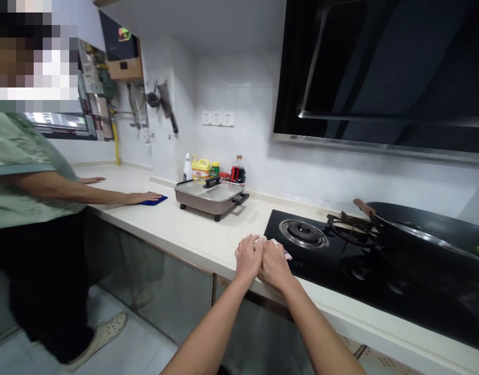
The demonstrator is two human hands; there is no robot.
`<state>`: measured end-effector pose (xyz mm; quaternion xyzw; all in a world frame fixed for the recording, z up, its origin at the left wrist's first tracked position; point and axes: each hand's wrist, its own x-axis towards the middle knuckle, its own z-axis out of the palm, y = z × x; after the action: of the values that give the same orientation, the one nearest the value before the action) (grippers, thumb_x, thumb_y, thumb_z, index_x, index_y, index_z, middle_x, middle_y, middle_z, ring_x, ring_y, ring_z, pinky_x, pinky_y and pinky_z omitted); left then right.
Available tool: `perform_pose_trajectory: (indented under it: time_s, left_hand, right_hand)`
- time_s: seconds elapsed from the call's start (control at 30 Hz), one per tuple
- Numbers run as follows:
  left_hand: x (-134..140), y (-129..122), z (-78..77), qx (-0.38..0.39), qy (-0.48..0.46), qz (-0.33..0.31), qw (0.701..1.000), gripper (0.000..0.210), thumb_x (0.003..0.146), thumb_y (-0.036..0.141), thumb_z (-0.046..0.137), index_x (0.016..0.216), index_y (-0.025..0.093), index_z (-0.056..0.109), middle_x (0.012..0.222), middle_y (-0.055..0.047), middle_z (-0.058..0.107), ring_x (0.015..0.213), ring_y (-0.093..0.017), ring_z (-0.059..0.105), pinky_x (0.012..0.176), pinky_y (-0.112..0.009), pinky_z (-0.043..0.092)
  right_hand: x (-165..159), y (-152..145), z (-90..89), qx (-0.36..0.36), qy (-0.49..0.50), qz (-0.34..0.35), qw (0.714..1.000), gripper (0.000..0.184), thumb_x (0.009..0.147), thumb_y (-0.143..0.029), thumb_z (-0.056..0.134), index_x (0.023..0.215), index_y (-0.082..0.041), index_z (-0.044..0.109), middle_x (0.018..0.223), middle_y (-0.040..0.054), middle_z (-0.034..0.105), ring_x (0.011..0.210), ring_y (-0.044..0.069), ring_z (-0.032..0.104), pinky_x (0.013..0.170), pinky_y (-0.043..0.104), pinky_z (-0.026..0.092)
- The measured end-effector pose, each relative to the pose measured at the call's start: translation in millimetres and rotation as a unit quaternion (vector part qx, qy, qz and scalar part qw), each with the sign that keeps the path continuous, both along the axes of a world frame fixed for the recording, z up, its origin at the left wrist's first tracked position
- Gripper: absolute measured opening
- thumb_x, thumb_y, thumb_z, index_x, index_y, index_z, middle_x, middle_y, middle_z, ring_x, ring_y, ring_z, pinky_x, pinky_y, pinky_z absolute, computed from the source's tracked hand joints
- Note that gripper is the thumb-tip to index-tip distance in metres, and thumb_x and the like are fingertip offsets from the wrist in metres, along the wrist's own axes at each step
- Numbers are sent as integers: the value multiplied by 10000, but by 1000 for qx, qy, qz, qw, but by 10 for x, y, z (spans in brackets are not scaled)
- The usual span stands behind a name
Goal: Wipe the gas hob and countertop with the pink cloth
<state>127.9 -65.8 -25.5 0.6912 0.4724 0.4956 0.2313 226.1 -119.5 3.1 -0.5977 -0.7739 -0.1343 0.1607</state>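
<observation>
My left hand (248,258) and my right hand (275,264) are side by side at the counter's front edge, beside the left corner of the black cooktop (321,271). Both have their fingers curled over a pale, crumpled cloth (287,255). Only bits of it show between the hands and past the right one; the rest is hidden beneath them. The round electric burner (304,233) lies just beyond my right hand. To the upper left of my hands stands an electric pan (208,200) with a glass lid.
A large black wok (399,250) covers the cooktop's right side, below a range hood (380,78). Bottles, including a yellow jug (201,167), stand behind the pan. At left, a co-worker's hand (143,198) presses a blue cloth (156,201) on the counter (177,229).
</observation>
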Motion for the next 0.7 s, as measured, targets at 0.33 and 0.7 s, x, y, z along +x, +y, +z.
perform_pose_trajectory:
  time_s: [0.33, 0.7]
  left_hand:
    - [-59, 99, -64, 12, -76, 49, 996, 409, 1050, 398, 362, 1163, 245, 724, 1302, -93, 712, 1310, -232, 591, 1205, -434, 402]
    - [-17, 78, -92, 7, -105, 54, 993, 375, 1044, 351, 365, 1135, 246, 713, 1219, -97, 739, 1226, -240, 628, 1143, -430, 439]
  right_hand:
    - [208, -281, -165, 5, 183, 48, 982, 340, 1030, -435, 462, 948, -231, 722, 1029, 77, 716, 1013, 268, 570, 920, 412, 380]
    - [941, 119, -80, 36, 632, -57, 772, 619, 852, -722, 536, 1117, -208, 757, 1039, 102, 780, 1015, 300, 724, 883, 422, 572]
